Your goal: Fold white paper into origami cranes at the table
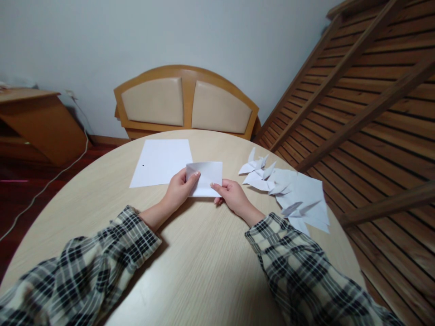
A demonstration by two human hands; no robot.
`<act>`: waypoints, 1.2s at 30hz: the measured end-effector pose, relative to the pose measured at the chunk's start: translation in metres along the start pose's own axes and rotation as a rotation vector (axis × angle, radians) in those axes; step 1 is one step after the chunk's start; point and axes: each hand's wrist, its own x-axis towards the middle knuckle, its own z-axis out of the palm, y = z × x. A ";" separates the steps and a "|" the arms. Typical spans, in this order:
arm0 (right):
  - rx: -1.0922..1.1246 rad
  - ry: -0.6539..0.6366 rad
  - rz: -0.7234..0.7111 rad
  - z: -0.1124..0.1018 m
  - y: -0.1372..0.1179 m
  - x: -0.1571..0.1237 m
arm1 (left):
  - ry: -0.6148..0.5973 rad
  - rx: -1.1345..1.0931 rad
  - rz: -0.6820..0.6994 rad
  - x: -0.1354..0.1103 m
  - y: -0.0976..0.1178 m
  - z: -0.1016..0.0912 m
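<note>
A folded white sheet of paper (207, 176) is held just above the round wooden table (200, 253) near its middle. My left hand (179, 190) pinches the sheet's left edge, thumb on top. My right hand (231, 195) grips its lower right corner, fingers curled under. Both arms wear plaid sleeves.
A flat white sheet (159, 162) with a small dark dot lies behind my left hand. Several folded paper cranes (260, 174) and loose sheets (307, 197) lie at the right. A padded wooden chair (185, 104) stands behind the table; a slatted wooden frame (370, 104) leans at the right.
</note>
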 end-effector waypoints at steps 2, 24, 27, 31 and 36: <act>0.001 0.023 -0.013 -0.001 0.001 0.001 | -0.039 -0.076 -0.027 0.001 0.001 0.001; 0.075 0.085 -0.056 -0.005 0.001 0.002 | -0.410 0.046 -0.129 -0.004 0.012 -0.001; 0.088 0.085 -0.040 -0.004 0.002 0.002 | -0.408 0.013 -0.152 -0.005 0.012 0.000; 0.091 0.090 -0.030 -0.004 0.004 0.003 | -0.397 0.011 -0.153 -0.006 0.013 0.000; 0.086 0.101 -0.021 -0.003 0.004 0.004 | -0.384 0.037 -0.155 -0.007 0.014 0.001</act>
